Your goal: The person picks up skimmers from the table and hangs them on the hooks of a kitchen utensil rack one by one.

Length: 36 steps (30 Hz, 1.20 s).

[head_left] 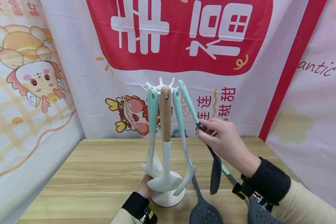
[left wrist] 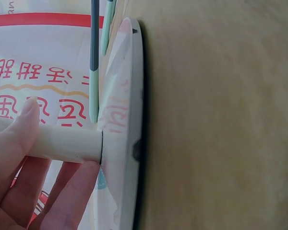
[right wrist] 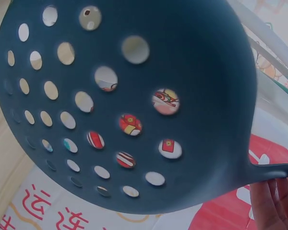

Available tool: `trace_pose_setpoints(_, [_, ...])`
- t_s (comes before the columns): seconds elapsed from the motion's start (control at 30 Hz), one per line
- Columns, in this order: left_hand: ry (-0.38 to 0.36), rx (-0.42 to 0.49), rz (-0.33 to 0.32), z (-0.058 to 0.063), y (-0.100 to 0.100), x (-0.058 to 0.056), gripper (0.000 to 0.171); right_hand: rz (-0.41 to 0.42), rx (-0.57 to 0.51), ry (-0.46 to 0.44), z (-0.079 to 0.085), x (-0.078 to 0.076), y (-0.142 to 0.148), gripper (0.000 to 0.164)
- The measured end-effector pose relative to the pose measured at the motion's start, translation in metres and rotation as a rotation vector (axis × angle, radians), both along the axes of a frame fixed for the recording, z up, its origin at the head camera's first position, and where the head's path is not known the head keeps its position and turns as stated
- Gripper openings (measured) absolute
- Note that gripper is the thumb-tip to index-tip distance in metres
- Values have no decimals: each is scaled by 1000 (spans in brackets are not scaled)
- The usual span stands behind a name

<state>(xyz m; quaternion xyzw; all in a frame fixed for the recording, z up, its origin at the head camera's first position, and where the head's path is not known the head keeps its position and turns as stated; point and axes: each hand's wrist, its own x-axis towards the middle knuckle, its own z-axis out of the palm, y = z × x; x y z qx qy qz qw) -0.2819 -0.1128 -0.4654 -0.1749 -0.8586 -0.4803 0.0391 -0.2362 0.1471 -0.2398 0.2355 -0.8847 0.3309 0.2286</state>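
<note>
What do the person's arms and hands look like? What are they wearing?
They wear beige sleeves, wide black wristbands, and small dark wrist devices with yellow markings. The left hand and right hand are bare.

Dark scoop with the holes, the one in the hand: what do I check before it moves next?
1. Right-hand grip pinching the dark scoop: ok.
2. Left-hand grip holding the stand's pole: ok.
3. Stand upright: ok.
4. A bare hook on top: ok.
5. Scoop's mint handle caught on a hook: cannot tell.
6. Table cleared: not ok, two dark utensils lie there.
</note>
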Motion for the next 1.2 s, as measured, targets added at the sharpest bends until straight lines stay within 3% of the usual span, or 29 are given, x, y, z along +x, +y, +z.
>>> trace_pose_setpoints(0.33, [51,-15,10,-4,1,1,13,21,-28,-37,-9,-3,-2,31])
trace_pose_setpoints(0.67, [26,-53,8,-2,2,2,20,44,-66,-38,-21,-10,-9,24])
trace_pose_setpoints(0.9, [18,33,-8,-5,0,2,16,72,-103,-38,-27,-16,-12,25])
trace_pose_setpoints(1.07, [25,42,-7,-6,-1,1,15,86,-123,-60,-29,-19,-14,25])
trace_pose_setpoints(1.2, [-10,60,-10,-5,0,1,18,81,-139,-104,-30,-21,-16,28])
